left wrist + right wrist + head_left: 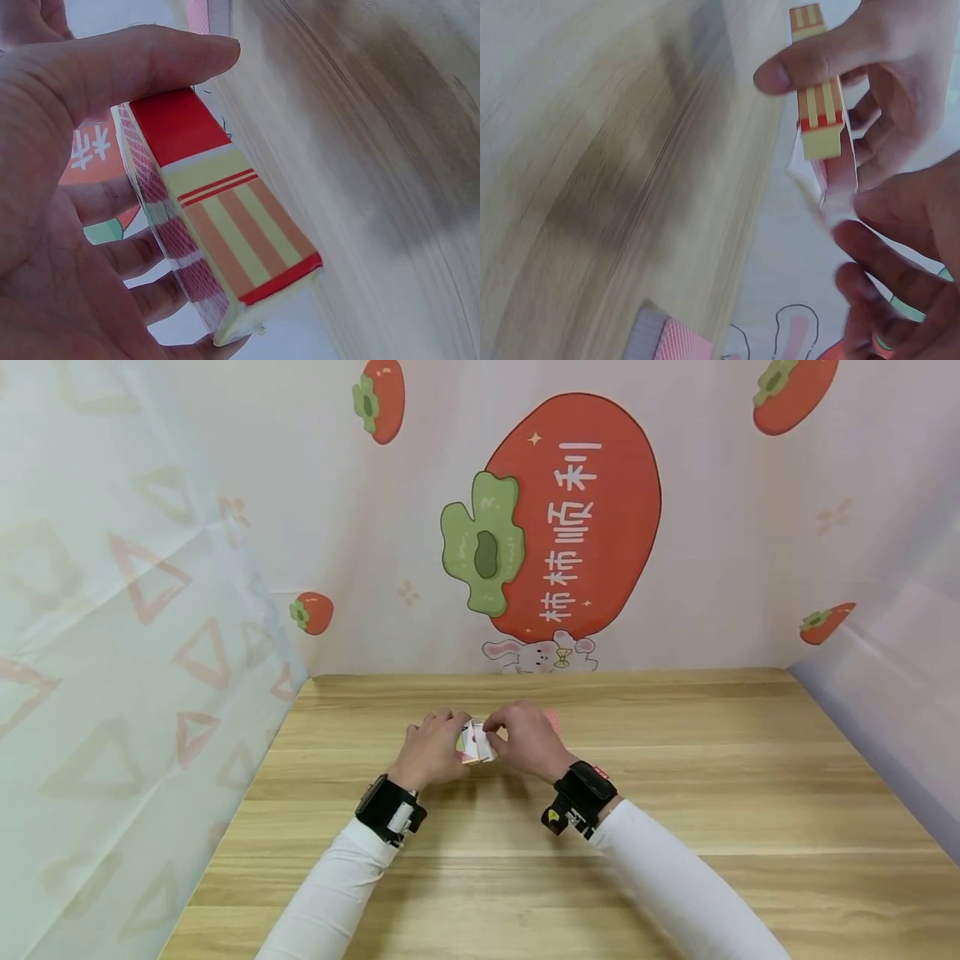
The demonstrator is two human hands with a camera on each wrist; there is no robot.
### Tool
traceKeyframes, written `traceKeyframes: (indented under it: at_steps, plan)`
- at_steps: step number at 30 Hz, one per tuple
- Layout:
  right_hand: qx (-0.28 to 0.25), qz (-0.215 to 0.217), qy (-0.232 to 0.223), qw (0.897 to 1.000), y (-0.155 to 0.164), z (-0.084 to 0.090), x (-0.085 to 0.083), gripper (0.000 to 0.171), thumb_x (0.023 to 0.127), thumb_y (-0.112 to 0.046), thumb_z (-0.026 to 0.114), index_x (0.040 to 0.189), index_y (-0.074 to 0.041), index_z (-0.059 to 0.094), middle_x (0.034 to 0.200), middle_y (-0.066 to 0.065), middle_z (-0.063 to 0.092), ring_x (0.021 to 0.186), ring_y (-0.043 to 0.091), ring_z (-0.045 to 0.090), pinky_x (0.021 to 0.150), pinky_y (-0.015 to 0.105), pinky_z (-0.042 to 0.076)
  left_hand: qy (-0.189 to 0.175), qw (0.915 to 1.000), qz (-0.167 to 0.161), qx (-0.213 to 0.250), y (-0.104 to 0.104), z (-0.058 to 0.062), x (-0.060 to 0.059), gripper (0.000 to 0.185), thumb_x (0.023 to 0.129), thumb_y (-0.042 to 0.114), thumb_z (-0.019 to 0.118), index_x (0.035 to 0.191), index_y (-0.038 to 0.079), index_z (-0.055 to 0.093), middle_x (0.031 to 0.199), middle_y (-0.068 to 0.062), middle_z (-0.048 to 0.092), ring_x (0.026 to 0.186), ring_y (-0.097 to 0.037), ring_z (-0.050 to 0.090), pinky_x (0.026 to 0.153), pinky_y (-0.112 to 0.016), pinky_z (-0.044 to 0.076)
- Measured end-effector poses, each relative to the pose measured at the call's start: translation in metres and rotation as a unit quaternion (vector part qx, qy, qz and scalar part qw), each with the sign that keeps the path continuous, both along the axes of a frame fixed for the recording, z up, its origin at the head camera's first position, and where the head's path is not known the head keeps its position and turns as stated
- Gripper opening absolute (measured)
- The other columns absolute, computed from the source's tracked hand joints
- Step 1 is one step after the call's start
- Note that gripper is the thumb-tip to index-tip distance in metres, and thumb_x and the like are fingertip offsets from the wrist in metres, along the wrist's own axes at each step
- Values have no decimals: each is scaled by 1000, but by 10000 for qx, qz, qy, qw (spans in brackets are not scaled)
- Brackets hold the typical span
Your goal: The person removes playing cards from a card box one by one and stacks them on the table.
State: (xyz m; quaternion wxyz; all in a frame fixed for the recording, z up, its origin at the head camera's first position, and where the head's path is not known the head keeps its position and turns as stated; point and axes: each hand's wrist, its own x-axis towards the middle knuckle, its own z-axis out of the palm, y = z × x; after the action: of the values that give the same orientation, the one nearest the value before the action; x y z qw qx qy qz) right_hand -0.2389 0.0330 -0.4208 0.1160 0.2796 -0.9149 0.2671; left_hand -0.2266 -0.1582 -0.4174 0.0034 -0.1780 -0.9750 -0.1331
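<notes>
Cardboard box (232,217) gripped by fingers of left hand (433,752); fingers of right hand (529,740) pinch its flap (834,210); pink stack (681,342) observed on desk (675,793).

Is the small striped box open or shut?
Open: the box has a side flap sticking out, and the right hand pinches its lid flap.

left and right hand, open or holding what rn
Left hand: gripping the patterned box between thumb and fingers.
Right hand: pinching the flap at the box's open end.
</notes>
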Motion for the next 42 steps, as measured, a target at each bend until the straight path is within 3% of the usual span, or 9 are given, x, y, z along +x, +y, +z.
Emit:
traceKeyframes:
  at_steps: [5, 11, 18, 22, 30, 34, 37, 39, 42]
  plan:
    - [74, 19, -663, 9978, -1, -3, 0, 7, 90, -17, 78, 91, -11, 81, 84, -4, 72, 85, 16, 63, 78, 34, 49, 20, 10000, -53, 5, 4, 2, 1, 73, 68, 20, 90, 134, 12, 60, 113, -9, 60, 100, -30, 57, 83, -56, 45]
    - [-390, -244, -1549, 9869, -1, -7, -2, 10, 90, -21, 78, 86, -12, 78, 77, -6, 69, 72, 10, 60, 64, 27, 48, 71, 9996, -260, -2, 8, 3, 1, 72, 68, 21, 92, 132, 12, 60, 114, -9, 60, 101, -31, 57, 81, -53, 45]
    - [-812, -476, -1964, 9760, 1, -11, -3, 17, 87, -21, 82, 76, -13, 72, 70, -5, 65, 62, 12, 56, 57, 27, 44, 61, 9994, -351, 0, 11, 4, 2, 71, 68, 21, 91, 131, 13, 61, 110, -7, 59, 99, -28, 56, 79, -51, 45]
    - [-1007, -394, -2234, 9687, 7, -12, -5, 16, 86, -21, 83, 80, -10, 72, 74, -1, 65, 66, 14, 56, 61, 28, 44, 11, 9996, -287, -15, 10, 3, 2, 71, 68, 22, 91, 132, 13, 60, 111, -8, 59, 101, -29, 56, 81, -52, 45]
    - [-1103, -662, -2658, 9554, 20, -10, -9, 16, 89, -19, 80, 87, -6, 71, 81, 3, 64, 71, 17, 55, 63, 28, 43, -20, 9999, -145, 50, 7, 1, 1, 73, 68, 19, 91, 133, 12, 60, 114, -8, 60, 102, -28, 56, 83, -52, 44]
    - [-1125, -751, -2611, 9558, 24, -9, -9, 17, 88, -18, 80, 92, -5, 70, 84, 5, 64, 74, 19, 56, 64, 30, 45, -31, 9999, -108, 59, 6, 0, 1, 72, 68, 18, 91, 133, 12, 60, 113, -8, 60, 103, -29, 56, 85, -53, 44]
    - [-1142, -628, -2273, 9651, 25, -9, -7, 27, 85, -17, 83, 105, -3, 70, 96, 7, 66, 86, 22, 58, 73, 34, 49, -56, 9999, -98, 73, 5, 1, 2, 73, 68, 18, 91, 134, 11, 60, 115, -9, 60, 106, -30, 56, 87, -56, 44]
    - [-974, -331, -1890, 9766, 24, -9, -7, 35, 83, -15, 85, 111, -4, 69, 108, 8, 66, 99, 25, 59, 84, 39, 50, -64, 9999, -110, 92, 5, 2, 3, 73, 68, 18, 91, 134, 11, 60, 117, -10, 60, 108, -32, 56, 87, -58, 44]
    - [-363, 367, -1181, 9917, 22, -7, -6, 38, 80, -13, 85, 115, -8, 71, 126, 10, 64, 120, 30, 54, 102, 48, 43, -67, 9998, -134, 100, 5, 3, 3, 73, 69, 19, 92, 134, 11, 60, 118, -11, 60, 109, -34, 56, 87, -59, 44]
